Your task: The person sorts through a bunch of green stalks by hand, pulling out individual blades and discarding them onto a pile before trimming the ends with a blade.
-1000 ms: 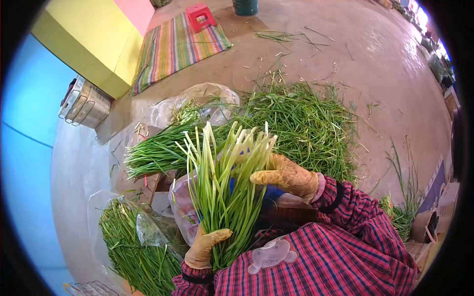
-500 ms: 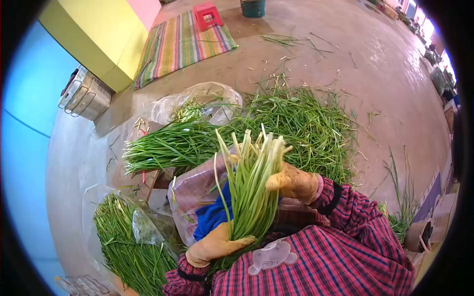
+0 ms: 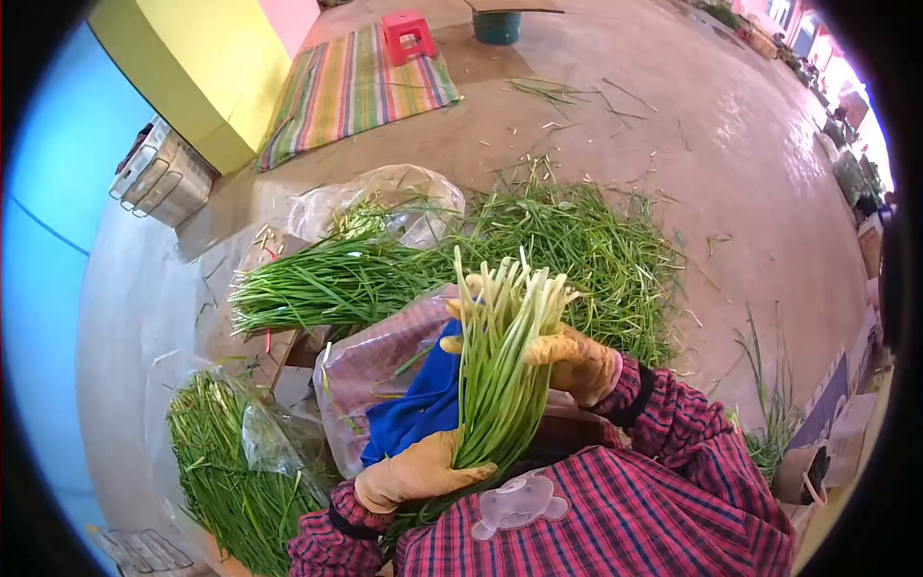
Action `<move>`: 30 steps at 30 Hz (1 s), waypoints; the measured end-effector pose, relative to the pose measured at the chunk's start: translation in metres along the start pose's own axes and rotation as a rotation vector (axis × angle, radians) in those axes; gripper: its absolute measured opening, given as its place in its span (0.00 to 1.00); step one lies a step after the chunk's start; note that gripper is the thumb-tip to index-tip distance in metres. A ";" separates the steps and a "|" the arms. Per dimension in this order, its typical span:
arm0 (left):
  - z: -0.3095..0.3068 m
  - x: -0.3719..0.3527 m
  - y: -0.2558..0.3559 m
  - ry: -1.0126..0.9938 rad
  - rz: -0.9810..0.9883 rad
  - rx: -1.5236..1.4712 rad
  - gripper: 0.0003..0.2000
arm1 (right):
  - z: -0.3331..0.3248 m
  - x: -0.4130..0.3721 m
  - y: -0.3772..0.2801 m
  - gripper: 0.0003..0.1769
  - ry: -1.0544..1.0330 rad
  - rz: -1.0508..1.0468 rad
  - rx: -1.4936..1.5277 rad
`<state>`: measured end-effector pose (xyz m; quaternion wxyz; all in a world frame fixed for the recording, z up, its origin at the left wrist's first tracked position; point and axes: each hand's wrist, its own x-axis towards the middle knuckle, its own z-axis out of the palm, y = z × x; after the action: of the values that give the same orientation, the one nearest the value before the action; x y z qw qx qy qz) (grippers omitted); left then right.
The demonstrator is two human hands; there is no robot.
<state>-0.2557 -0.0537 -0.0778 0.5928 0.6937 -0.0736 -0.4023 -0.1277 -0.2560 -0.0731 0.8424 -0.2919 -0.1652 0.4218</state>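
Between my two gloved hands stands a bundle of green stalks (image 3: 505, 361), its pale ends pointing up. My left hand (image 3: 418, 471), in a yellowish glove, wraps the lower part of the bundle. Higher up, my right hand (image 3: 577, 361) holds the right side near the pale ends, with some fingertips showing past the left side. A blue cloth (image 3: 413, 413) and clear plastic sheet (image 3: 351, 370) lie behind and left of the bundle. Just beyond is a pile of green stalks (image 3: 327, 284) with its cut ends to the left.
A loose heap of greens (image 3: 596, 250) spreads on the floor ahead. Bagged greens (image 3: 236, 481) lie at lower left. Farther off are a striped mat (image 3: 356, 96), a red stool (image 3: 408, 37), a teal bucket (image 3: 497, 28) and a crate (image 3: 165, 178). A brown container (image 3: 800, 473) stands at right.
The bundle now stands more upright, its pale ends closer together. My right hand has shifted slightly, and fingertips show more clearly at the bundle's left side. The whole view has shifted a little.
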 end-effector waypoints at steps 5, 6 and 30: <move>0.003 0.007 -0.008 -0.086 0.071 -0.125 0.21 | -0.010 0.001 0.001 0.45 0.007 -0.006 0.069; 0.003 0.008 -0.006 -0.103 0.046 -0.202 0.22 | -0.015 0.000 0.002 0.45 0.008 -0.003 0.064; -0.027 0.042 0.029 0.327 0.327 -0.588 0.32 | -0.024 0.000 -0.097 0.17 0.023 -0.490 -0.598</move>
<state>-0.1997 -0.0661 -0.0728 0.8272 0.5279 0.0311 -0.1900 -0.0557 -0.3096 -0.0304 0.7976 -0.4813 -0.3364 0.1381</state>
